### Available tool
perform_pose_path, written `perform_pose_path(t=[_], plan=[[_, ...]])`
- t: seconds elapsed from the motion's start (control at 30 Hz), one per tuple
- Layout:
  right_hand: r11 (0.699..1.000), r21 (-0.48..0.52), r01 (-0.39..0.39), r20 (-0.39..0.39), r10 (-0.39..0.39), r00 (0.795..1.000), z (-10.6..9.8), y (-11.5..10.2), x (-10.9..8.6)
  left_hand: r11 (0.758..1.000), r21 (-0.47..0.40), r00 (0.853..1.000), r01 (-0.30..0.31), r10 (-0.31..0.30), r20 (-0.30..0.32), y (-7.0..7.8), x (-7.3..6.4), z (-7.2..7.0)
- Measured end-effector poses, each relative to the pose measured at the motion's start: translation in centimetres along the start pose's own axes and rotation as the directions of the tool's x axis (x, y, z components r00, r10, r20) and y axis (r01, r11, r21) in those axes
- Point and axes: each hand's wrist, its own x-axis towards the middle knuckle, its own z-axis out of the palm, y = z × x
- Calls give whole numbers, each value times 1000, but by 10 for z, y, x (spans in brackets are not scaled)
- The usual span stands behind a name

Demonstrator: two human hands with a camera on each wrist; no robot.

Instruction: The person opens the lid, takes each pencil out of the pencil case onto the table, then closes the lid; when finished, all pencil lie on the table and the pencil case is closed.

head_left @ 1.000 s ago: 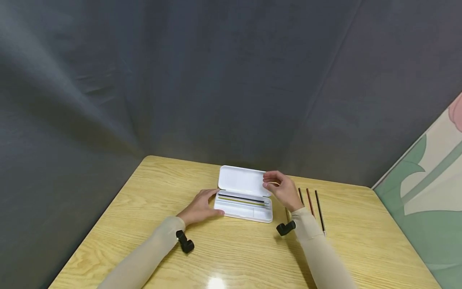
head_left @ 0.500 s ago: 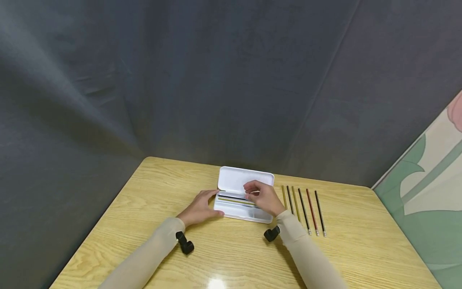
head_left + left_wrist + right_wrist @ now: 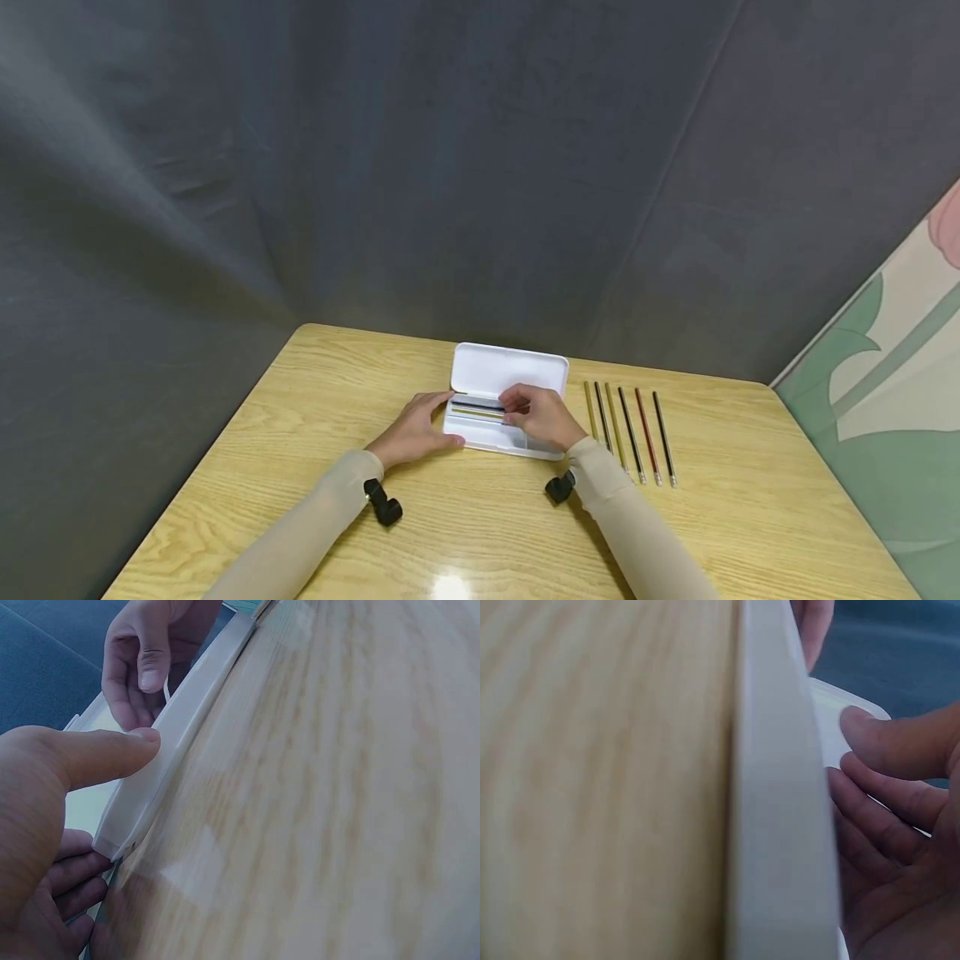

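Note:
A white pencil case [image 3: 480, 437] lies on the table with its lid [image 3: 510, 368] raised at the back. My left hand [image 3: 414, 430] grips the case's left end. Its thumb [image 3: 124, 756] presses the front wall in the left wrist view, while the other fingers curl round the end. Inside the rear compartment lie a black pencil [image 3: 467, 404] and a yellow pencil [image 3: 472, 412], partly covered by my right hand [image 3: 546, 418]. That hand is loosely bent over the case. In the right wrist view, its thumb [image 3: 874, 735] and fingers stand apart with nothing visible between them.
To the right of the case, several pencils lie side by side on the wooden table [image 3: 750, 500], among them a red pencil [image 3: 648, 437] and a black pencil [image 3: 664, 437]. A dark curtain [image 3: 480, 167] hangs behind; a floral cloth [image 3: 900, 400] hangs at the right.
My right hand has moved left and down, from beside the lid's right edge to over the rear compartment. The pencils on the table came into fuller view. My left hand stays on the case.

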Motion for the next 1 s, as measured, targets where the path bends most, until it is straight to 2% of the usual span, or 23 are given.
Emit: perform_pose_path(t=[0.37,0.7,1.0], plan=[[996,-88,28,65,-22,998,6,-6,-2,1000,-3,1000,18,-18,4,2,-3,-1],[993,-112,34,144,-18,989,6,-8,1,1000,0,1000,0,0,-2,-1,-3,-1],[991,-129,45,136,-28,990,4,-9,1,1000,5,1000,4,-4,0,-1,-3,-1]])
